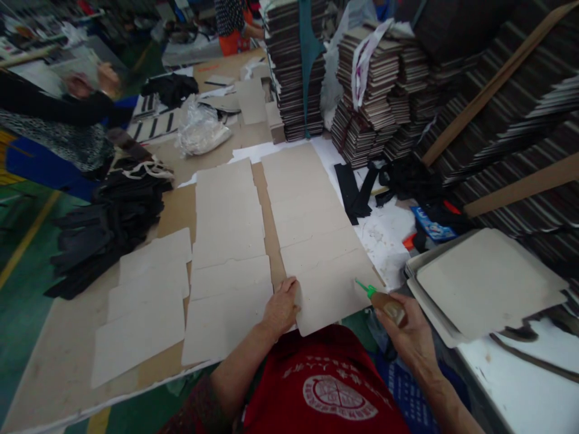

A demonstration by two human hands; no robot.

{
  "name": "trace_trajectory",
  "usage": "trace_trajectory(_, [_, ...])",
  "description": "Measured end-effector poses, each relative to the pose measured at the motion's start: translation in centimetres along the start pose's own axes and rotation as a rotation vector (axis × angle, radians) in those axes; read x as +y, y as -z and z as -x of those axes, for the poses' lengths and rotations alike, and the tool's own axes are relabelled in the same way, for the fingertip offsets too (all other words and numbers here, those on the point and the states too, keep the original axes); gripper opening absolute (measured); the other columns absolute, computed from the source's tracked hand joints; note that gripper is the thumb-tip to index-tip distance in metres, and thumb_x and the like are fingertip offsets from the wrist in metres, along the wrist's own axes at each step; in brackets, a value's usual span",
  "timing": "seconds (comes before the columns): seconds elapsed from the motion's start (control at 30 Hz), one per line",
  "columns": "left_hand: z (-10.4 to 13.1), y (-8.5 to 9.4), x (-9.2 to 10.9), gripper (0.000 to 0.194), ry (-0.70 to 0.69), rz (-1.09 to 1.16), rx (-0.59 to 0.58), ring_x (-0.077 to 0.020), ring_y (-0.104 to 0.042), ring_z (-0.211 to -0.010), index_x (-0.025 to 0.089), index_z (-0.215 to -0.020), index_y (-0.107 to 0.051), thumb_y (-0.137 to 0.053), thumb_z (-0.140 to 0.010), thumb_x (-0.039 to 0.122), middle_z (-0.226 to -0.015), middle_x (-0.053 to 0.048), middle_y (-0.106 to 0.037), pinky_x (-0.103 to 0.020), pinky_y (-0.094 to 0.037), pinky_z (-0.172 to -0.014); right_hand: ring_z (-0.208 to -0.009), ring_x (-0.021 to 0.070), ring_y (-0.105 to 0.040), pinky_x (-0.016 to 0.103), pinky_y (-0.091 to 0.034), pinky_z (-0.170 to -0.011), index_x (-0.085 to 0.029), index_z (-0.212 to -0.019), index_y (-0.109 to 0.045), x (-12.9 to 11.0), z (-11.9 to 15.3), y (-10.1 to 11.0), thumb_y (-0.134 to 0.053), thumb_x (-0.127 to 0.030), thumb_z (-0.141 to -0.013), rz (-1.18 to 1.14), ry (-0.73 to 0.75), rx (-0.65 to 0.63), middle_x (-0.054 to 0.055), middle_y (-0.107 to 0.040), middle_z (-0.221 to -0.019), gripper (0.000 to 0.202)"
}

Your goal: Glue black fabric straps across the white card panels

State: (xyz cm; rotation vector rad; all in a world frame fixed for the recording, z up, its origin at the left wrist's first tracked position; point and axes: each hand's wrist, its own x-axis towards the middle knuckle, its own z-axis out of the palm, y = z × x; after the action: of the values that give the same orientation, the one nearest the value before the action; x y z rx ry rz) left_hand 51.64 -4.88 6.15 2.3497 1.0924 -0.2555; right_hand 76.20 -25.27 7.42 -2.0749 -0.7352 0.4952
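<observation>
My left hand rests flat on the near left edge of a grey cardboard sheet, the closest one in a row of overlapping sheets running away from me. My right hand is closed around a tool with a brown handle and green tip; the tip touches the right part of that same sheet. Two more rows of grey sheets lie to the left on the brown table.
A stack of larger grey boards sits at my right. Tall piles of striped boards rise at the back right. Black fabric pieces lie heaped at the left. Another person works at the far left.
</observation>
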Motion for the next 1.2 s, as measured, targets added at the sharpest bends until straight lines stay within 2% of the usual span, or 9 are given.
trace_trajectory(0.13, [-0.1,0.0,0.2,0.065,0.015,-0.020,0.003,-0.0240,-0.039,-0.133,0.015,-0.137,-0.046,-0.060,-0.074,0.012,-0.148,-0.007,-0.041,-0.029,-0.031,-0.116,-0.099,0.0272,-0.061,0.044,-0.050,-0.088,-0.021,-0.109,-0.060,-0.1,-1.0,0.1,-0.064,-0.053,-0.079,0.112,0.134,-0.033,0.008,-0.061,-0.106,0.044])
trace_trajectory(0.37, [-0.1,-0.1,0.3,0.065,0.029,-0.027,-0.001,-0.0229,-0.038,-0.133,0.015,-0.137,-0.045,-0.059,-0.074,0.011,-0.147,-0.008,-0.040,-0.027,-0.031,-0.114,-0.095,0.0265,-0.062,0.041,-0.052,-0.082,-0.024,-0.114,-0.057,-0.7,-2.4,0.5,-0.057,-0.053,-0.085,0.283,0.215,-0.112,0.009,-0.059,-0.112,0.040])
trace_trajectory(0.53, [-0.1,0.0,0.4,0.066,0.039,-0.024,-0.009,-0.0237,-0.037,-0.133,0.015,-0.139,-0.044,-0.058,-0.075,0.010,-0.148,-0.007,-0.039,-0.028,-0.030,-0.115,-0.089,0.0260,-0.064,0.041,-0.052,-0.074,-0.026,-0.115,-0.056,-1.5,-2.9,1.8,-0.054,-0.052,-0.086,0.358,0.184,-0.139,0.007,-0.060,-0.112,0.039])
trace_trajectory(0.67, [-0.1,0.1,0.4,0.066,0.046,-0.019,-0.021,-0.0230,-0.038,-0.133,0.013,-0.139,-0.044,-0.058,-0.074,0.010,-0.148,-0.009,-0.039,-0.028,-0.028,-0.116,-0.087,0.0248,-0.063,0.043,-0.052,-0.080,-0.028,-0.112,-0.056,-1.6,-3.0,2.6,-0.056,-0.050,-0.085,0.315,0.131,-0.182,0.005,-0.059,-0.110,0.035])
trace_trajectory(0.77, [-0.1,0.1,0.5,0.067,0.057,-0.017,-0.029,-0.0231,-0.038,-0.134,0.014,-0.140,-0.043,-0.059,-0.074,0.011,-0.149,-0.008,-0.038,-0.027,-0.028,-0.116,-0.092,0.0258,-0.062,0.044,-0.052,-0.084,-0.026,-0.112,-0.056,-1.2,-3.0,2.2,-0.059,-0.048,-0.084,0.241,0.115,-0.222,0.006,-0.059,-0.109,0.036])
trace_trajectory(0.9, [-0.1,0.2,0.6,0.067,0.067,-0.018,-0.032,-0.0235,-0.037,-0.135,0.015,-0.139,-0.044,-0.059,-0.074,0.011,-0.149,-0.007,-0.038,-0.027,-0.028,-0.117,-0.098,0.0293,-0.061,0.046,-0.051,-0.087,-0.026,-0.109,-0.058,-0.8,-2.7,0.7,-0.063,-0.047,-0.080,0.134,0.102,-0.155,0.007,-0.062,-0.106,0.037])
trace_trajectory(1.03, [-0.1,0.3,0.7,0.067,0.062,-0.017,-0.027,-0.0223,-0.038,-0.133,0.014,-0.138,-0.046,-0.058,-0.073,0.010,-0.148,-0.007,-0.040,-0.025,-0.028,-0.116,-0.087,0.0268,-0.064,0.045,-0.054,-0.080,-0.026,-0.111,-0.058,-1.3,-3.2,-0.6,-0.068,-0.052,-0.074,-0.100,-0.112,0.008,0.005,-0.066,-0.098,0.047])
trace_trajectory(1.1, [-0.1,0.2,0.7,0.068,0.068,-0.018,-0.028,-0.0220,-0.039,-0.134,0.015,-0.139,-0.046,-0.057,-0.072,0.010,-0.148,-0.006,-0.040,-0.024,-0.030,-0.116,-0.085,0.0258,-0.064,0.044,-0.054,-0.079,-0.024,-0.113,-0.058,-1.7,-4.2,-0.9,-0.070,-0.055,-0.072,-0.146,-0.169,0.084,0.005,-0.065,-0.098,0.053])
trace_trajectory(1.2, [-0.1,0.1,0.6,0.071,0.080,-0.023,-0.034,-0.0230,-0.037,-0.136,0.015,-0.141,-0.044,-0.058,-0.072,0.010,-0.152,-0.006,-0.037,-0.026,-0.031,-0.116,-0.091,0.0263,-0.062,0.044,-0.052,-0.082,-0.023,-0.112,-0.059,-2.3,-6.4,-1.3,-0.070,-0.054,-0.072,-0.089,-0.049,0.077,0.007,-0.064,-0.102,0.051])
